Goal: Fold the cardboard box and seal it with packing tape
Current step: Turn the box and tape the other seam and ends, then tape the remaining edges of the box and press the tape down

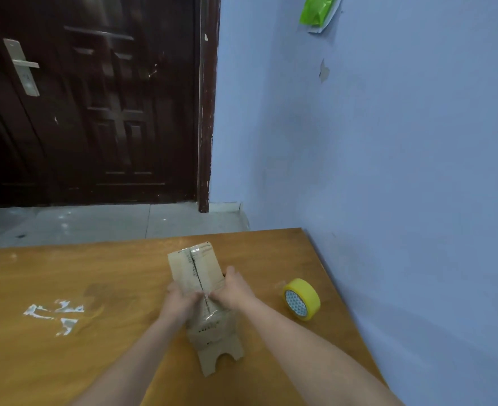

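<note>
1. Head view shows the cardboard box (pixel 196 276) lying on the wooden table (pixel 66 361), long axis running away from the person, its top seam between the two flaps facing up and dark along the middle. Clear tape glints at the far end and again at the near end of that seam.

2. Both hands meet at the near half of the seam. The left hand (pixel 179 301) grasps the box on its left side, fingers curled over the flap; the right hand (pixel 233 290) grasps the right side, thumb up by the edge. Fingertips come together at the seam — whether they pinch a loose end of tape or only press the flaps cannot be told.

3. The step in hand looks like closing the seam. To do it well, the person should push the flaps together until the dark gap closes, then hold them level so neither edge rides over the other.

4. Tape should be rubbed flat from the middle outward, so that no bubble or wrinkle stays.

5. The near end of the box has a notched tab (pixel 221 357) sticking out; it probably needs tucking before that end is sealed.

6. The yellow tape roll (pixel 302 298) stands on edge to the right, apart from the box — within reach of the right hand. Scraps of clear tape (pixel 56 313) stick to the table at the left.
</note>
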The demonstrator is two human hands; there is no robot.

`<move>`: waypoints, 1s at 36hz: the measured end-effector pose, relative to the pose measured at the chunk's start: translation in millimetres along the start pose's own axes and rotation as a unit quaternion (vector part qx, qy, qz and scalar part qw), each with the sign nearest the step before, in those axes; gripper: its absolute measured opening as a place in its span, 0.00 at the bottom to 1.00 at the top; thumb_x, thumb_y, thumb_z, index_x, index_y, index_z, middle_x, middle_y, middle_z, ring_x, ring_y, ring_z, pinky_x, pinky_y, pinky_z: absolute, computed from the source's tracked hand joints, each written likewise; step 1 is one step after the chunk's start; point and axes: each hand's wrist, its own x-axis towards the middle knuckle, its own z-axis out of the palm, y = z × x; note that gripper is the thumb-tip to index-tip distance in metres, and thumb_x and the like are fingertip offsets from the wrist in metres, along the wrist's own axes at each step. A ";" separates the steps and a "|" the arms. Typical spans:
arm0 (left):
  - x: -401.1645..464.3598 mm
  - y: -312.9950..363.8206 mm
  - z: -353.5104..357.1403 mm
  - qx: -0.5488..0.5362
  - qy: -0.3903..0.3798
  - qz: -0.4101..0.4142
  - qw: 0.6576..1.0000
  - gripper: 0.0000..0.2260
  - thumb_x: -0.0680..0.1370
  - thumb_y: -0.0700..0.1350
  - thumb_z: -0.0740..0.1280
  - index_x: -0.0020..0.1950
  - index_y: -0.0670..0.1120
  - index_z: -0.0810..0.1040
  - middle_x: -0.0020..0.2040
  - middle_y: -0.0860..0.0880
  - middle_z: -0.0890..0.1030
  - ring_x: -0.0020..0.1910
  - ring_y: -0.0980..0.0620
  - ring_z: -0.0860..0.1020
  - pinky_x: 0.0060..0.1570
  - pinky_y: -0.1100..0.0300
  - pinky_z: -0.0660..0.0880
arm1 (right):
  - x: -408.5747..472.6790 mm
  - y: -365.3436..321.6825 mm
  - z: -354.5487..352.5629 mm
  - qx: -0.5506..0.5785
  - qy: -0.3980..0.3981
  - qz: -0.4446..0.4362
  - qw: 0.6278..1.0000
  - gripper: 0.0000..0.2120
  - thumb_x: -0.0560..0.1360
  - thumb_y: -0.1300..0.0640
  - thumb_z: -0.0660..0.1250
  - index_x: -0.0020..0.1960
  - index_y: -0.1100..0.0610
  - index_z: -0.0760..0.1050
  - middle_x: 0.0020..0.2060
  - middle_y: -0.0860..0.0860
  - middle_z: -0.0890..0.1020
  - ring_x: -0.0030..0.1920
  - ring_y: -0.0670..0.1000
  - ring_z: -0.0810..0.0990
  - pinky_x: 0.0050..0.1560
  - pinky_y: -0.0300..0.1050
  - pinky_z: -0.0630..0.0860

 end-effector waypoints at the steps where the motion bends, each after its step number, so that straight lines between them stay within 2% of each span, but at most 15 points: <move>1: 0.6 2.2 -0.6 0.002 -0.002 0.008 1.000 0.23 0.76 0.42 0.69 0.67 0.40 0.63 0.60 0.41 0.76 0.56 0.41 0.75 0.50 0.52 0.72 | -0.4 0.2 -1.5 0.018 0.003 0.000 1.000 0.29 0.69 0.50 0.69 0.65 0.59 0.64 0.60 0.55 0.73 0.60 0.57 0.75 0.56 0.49 0.74; 6: 12.9 11.5 -9.2 0.065 -0.033 0.067 0.995 0.26 0.76 0.37 0.66 0.73 0.43 0.62 0.62 0.40 0.76 0.59 0.41 0.75 0.60 0.50 0.71 | -3.5 0.5 -9.0 0.113 -0.021 0.018 0.993 0.25 0.73 0.53 0.64 0.66 0.60 0.63 0.59 0.55 0.77 0.57 0.56 0.78 0.51 0.48 0.77; 8: 19.2 14.6 -13.3 0.111 -0.047 0.069 0.990 0.30 0.76 0.38 0.67 0.75 0.43 0.58 0.65 0.40 0.74 0.61 0.40 0.74 0.63 0.49 0.69 | -6.0 0.8 -9.7 0.134 -0.034 0.028 0.990 0.19 0.73 0.55 0.64 0.61 0.59 0.64 0.54 0.56 0.78 0.47 0.55 0.80 0.41 0.46 0.80; 10: 25.8 16.3 -15.7 0.162 -0.058 0.074 0.982 0.33 0.76 0.39 0.67 0.77 0.44 0.56 0.69 0.40 0.71 0.65 0.40 0.71 0.65 0.50 0.67 | -9.7 1.0 -9.9 0.173 -0.042 0.038 0.983 0.12 0.74 0.58 0.63 0.55 0.56 0.65 0.45 0.53 0.78 0.34 0.51 0.78 0.28 0.41 0.78; 11: 29.3 16.7 -16.6 0.185 -0.063 0.076 0.978 0.33 0.76 0.39 0.67 0.77 0.44 0.55 0.70 0.40 0.69 0.67 0.40 0.69 0.67 0.50 0.66 | -12.6 0.4 -9.7 0.196 -0.046 0.046 0.978 0.10 0.74 0.59 0.62 0.54 0.55 0.65 0.40 0.52 0.77 0.31 0.50 0.77 0.25 0.40 0.77; 14: 37.7 20.7 -18.6 0.237 -0.079 0.076 0.965 0.33 0.75 0.36 0.65 0.77 0.46 0.55 0.72 0.40 0.66 0.69 0.40 0.66 0.68 0.50 0.64 | -21.4 -2.5 -4.8 0.249 -0.080 0.090 0.961 0.09 0.74 0.59 0.61 0.54 0.55 0.66 0.37 0.54 0.77 0.29 0.51 0.77 0.32 0.44 0.78; 17: 42.6 28.9 -18.3 0.326 -0.082 0.082 0.938 0.32 0.75 0.38 0.62 0.77 0.45 0.55 0.73 0.40 0.64 0.71 0.40 0.63 0.69 0.53 0.62 | -26.1 -2.9 4.3 0.306 -0.128 0.142 0.933 0.12 0.76 0.58 0.60 0.58 0.58 0.64 0.52 0.60 0.77 0.34 0.51 0.78 0.40 0.47 0.79; 18: 43.4 31.9 -17.2 0.369 -0.078 0.090 0.922 0.32 0.76 0.42 0.62 0.78 0.46 0.53 0.74 0.40 0.61 0.72 0.41 0.61 0.70 0.54 0.60 | -26.6 -2.9 7.0 0.329 -0.142 0.153 0.921 0.11 0.77 0.58 0.59 0.58 0.59 0.65 0.53 0.60 0.77 0.36 0.52 0.78 0.40 0.46 0.78; 21: 42.3 38.3 -13.1 0.473 -0.064 0.115 0.871 0.41 0.73 0.54 0.65 0.78 0.48 0.44 0.77 0.44 0.54 0.75 0.44 0.55 0.71 0.50 0.52 | -27.6 -5.4 13.3 0.394 -0.180 0.171 0.885 0.07 0.77 0.57 0.58 0.49 0.61 0.70 0.40 0.56 0.76 0.37 0.51 0.76 0.46 0.48 0.78; 24: 43.3 39.2 -11.8 0.532 -0.076 0.132 0.833 0.47 0.70 0.61 0.64 0.77 0.50 0.38 0.78 0.46 0.47 0.76 0.44 0.48 0.73 0.44 0.44 | -26.3 -7.8 18.2 0.453 -0.192 0.185 0.851 0.07 0.77 0.59 0.57 0.42 0.59 0.71 0.39 0.55 0.75 0.39 0.52 0.76 0.57 0.51 0.75; 26: 44.6 38.4 -13.5 0.561 -0.092 0.130 0.812 0.49 0.68 0.64 0.65 0.77 0.55 0.36 0.78 0.44 0.41 0.77 0.43 0.42 0.73 0.42 0.40 | -25.4 -8.1 19.7 0.485 -0.195 0.186 0.832 0.08 0.78 0.61 0.54 0.44 0.60 0.70 0.41 0.55 0.75 0.42 0.53 0.77 0.61 0.51 0.73; 28: 46.6 37.3 -14.6 0.584 -0.098 0.129 0.795 0.52 0.65 0.65 0.68 0.76 0.58 0.35 0.78 0.44 0.38 0.76 0.43 0.39 0.72 0.41 0.38 | -24.5 -6.7 19.9 0.503 -0.200 0.187 0.820 0.09 0.79 0.61 0.52 0.52 0.62 0.69 0.47 0.55 0.76 0.49 0.55 0.77 0.61 0.51 0.72; 32: 46.9 37.2 -14.4 0.631 -0.081 0.143 0.758 0.57 0.63 0.64 0.73 0.76 0.56 0.34 0.77 0.41 0.40 0.76 0.41 0.42 0.72 0.40 0.41 | -21.1 2.8 16.5 0.469 -0.202 0.172 0.843 0.18 0.80 0.59 0.52 0.66 0.64 0.67 0.62 0.58 0.75 0.63 0.56 0.75 0.60 0.50 0.72; 34: 46.7 39.1 -15.1 0.638 -0.083 0.149 0.751 0.55 0.65 0.61 0.74 0.76 0.56 0.36 0.77 0.40 0.41 0.76 0.40 0.43 0.72 0.40 0.42 | -18.3 8.9 10.4 0.431 -0.191 0.160 0.867 0.17 0.80 0.57 0.54 0.66 0.61 0.67 0.64 0.57 0.74 0.59 0.54 0.76 0.62 0.51 0.71; 36: 45.9 42.7 -16.8 0.648 -0.090 0.156 0.740 0.54 0.66 0.56 0.74 0.76 0.57 0.36 0.77 0.40 0.42 0.76 0.40 0.43 0.72 0.40 0.42 | -14.0 15.2 0.4 0.407 -0.179 0.154 0.882 0.17 0.80 0.54 0.55 0.65 0.60 0.69 0.62 0.57 0.77 0.54 0.53 0.77 0.60 0.50 0.72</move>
